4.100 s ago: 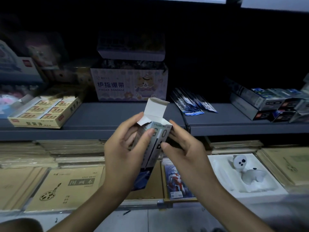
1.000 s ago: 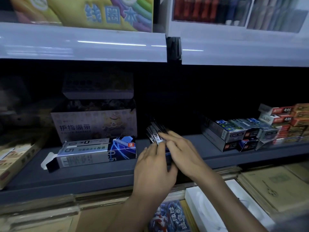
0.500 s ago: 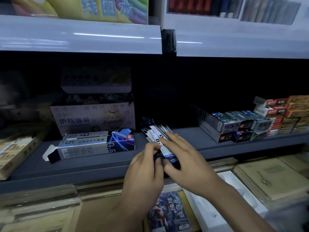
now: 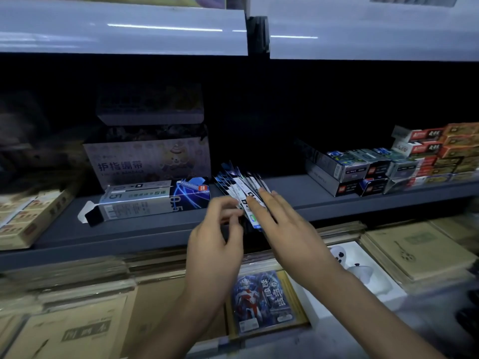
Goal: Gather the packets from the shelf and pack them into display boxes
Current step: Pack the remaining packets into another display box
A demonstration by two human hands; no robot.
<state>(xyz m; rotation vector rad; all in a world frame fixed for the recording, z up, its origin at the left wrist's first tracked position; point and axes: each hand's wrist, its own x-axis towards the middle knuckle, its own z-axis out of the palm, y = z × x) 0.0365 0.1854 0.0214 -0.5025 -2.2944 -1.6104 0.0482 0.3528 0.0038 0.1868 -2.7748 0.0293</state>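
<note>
Changed: the long blue-and-white card display box (image 4: 153,200) is out of the hands and lies on its side on the grey shelf (image 4: 124,237), open flap facing left. The slim blue-and-white card packets (image 4: 239,183) have come forward to the shelf's front edge, fanned and tilted up.
Meaning: gathering is under way; packing looks still to come.
Left grip (image 4: 215,242): fingers curled, pinching the fan's near end.
Right grip (image 4: 282,226): fingers straight, laid flat over the fan.
Room: bare shelf between box and fan; a pale bandage carton (image 4: 147,161) stands close behind the box.
</note>
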